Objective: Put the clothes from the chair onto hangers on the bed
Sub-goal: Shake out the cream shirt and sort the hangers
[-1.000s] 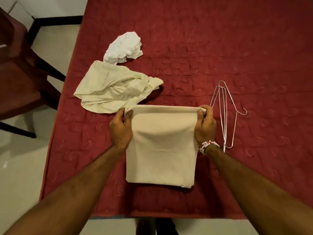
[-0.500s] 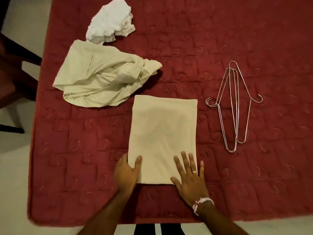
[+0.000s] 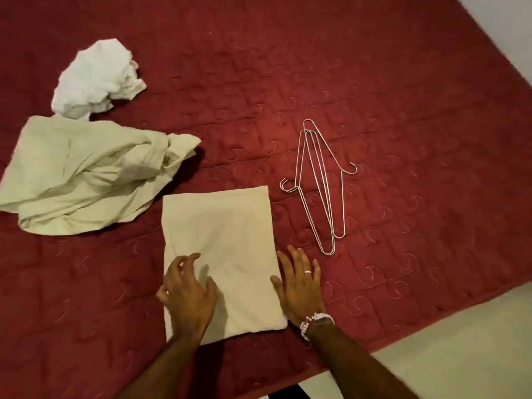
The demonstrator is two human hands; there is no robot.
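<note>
Left hand (image 3: 188, 292) is loosely curled over the folded cream cloth (image 3: 221, 234), gripping nothing. Right hand (image 3: 300, 286) lies flat on the bed (image 3: 403, 96), against the cloth's right edge. Best to pin the fold square while the right fetches a hanger.

Counted:
- one pale green heap (image 3: 83, 180)
- one white bundle (image 3: 95, 79)
- one folded cloth
- wire hangers (image 3: 319, 185) showing two hooks, possibly three frames

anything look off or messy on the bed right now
Nothing damaged. The white garment and the pale green garment lie crumpled at the left of the bed, not on hangers. The wire hangers lie bare in an overlapping pile, hooks pointing opposite ways.
</note>
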